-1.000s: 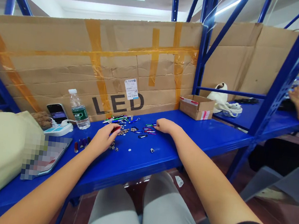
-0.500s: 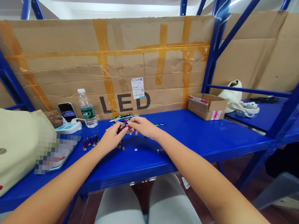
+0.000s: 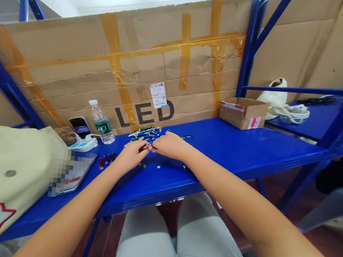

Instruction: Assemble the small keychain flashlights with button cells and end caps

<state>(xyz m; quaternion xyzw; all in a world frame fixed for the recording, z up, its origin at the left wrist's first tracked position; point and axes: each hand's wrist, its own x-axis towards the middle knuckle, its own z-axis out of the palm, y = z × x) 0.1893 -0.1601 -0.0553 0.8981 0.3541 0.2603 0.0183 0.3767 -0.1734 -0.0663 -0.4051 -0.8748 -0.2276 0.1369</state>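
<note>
My left hand (image 3: 132,154) is closed on a small red metallic cylinder (image 3: 145,147) with a silvery end, held just above the table. Close beside it, my right hand (image 3: 172,145) curls over the front of a pile of thin shiny pieces (image 3: 142,132) in green, blue and silver. The right fingers are pressed together; what they hold is hidden. Left of my hands, several small coloured cylinders (image 3: 107,160) in red and purple stand in a row. Tiny silver parts (image 3: 142,165) and a white disc (image 3: 158,167) lie in front of my hands.
A water bottle (image 3: 102,124), a phone (image 3: 79,127) and a white power strip (image 3: 83,145) stand at the back left. A cream bag (image 3: 15,155) and a flat packet (image 3: 75,175) occupy the left side. A cardboard box (image 3: 242,113) sits back right on the blue table (image 3: 218,151).
My hands have parted slightly; the right one has shifted from the red cylinder toward the pile. More of the pile shows now. The whole view has tilted a little.
</note>
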